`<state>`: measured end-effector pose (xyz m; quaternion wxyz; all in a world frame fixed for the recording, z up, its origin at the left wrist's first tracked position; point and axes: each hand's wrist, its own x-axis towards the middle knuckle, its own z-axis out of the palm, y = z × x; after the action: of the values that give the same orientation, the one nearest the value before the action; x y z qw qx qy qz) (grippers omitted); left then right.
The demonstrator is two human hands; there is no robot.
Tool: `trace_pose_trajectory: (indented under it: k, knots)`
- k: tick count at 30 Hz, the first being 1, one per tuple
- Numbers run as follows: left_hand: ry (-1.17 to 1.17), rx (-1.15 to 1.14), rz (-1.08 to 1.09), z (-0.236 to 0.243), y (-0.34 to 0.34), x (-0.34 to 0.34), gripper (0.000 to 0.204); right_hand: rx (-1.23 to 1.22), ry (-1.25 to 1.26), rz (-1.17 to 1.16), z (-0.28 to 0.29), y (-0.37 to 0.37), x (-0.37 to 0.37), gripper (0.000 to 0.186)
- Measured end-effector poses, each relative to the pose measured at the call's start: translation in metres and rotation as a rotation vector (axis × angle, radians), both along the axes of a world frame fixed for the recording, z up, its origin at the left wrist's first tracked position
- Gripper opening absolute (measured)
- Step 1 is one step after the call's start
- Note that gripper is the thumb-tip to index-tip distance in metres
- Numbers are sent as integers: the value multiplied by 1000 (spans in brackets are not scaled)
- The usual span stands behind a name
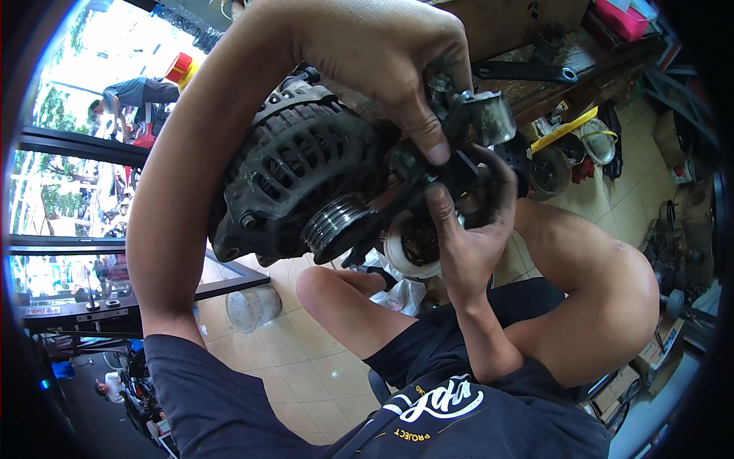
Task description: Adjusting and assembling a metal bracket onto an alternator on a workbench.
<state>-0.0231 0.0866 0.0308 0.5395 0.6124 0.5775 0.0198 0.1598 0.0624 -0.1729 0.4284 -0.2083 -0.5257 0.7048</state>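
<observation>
Pinching a dark bracket (459,167) between them, the two hands work from opposite sides: the left hand (382,53) above, its thumb pressed on the upper part and its fingers largely hidden; the right hand (478,249) below, thumb raised and fingers curled round the right side. Both are in contact, so neither is nearer. The bracket's long axis appears to slant from lower left, beside the pulley (336,226), to upper right, where a metal cup (493,119) projects just past the left thumb. The alternator (298,168) lies left of the bracket, within the bend of the left arm; its pulley faces down and right, well apart from the right hand. The alignment of slanting bracket and pulley seems the governing relation; whether the two parts join cannot be told, nor what supports the alternator. Beyond, a wrench (527,73) lies along the near edge of the surface (612,75).
</observation>
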Motion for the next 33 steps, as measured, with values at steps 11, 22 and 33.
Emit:
trace_pose_trajectory:
  k: [11,22,33]
  knots:
    - [100,-25,14,9,-3,6,31,844,-164,-218,16,25,19,37]
    - [201,-54,6,11,0,9,33,968,-257,-197,37,29,17,25]
    - [116,96,-67,-2,-10,-8,34,1062,-622,58,78,28,25,22]
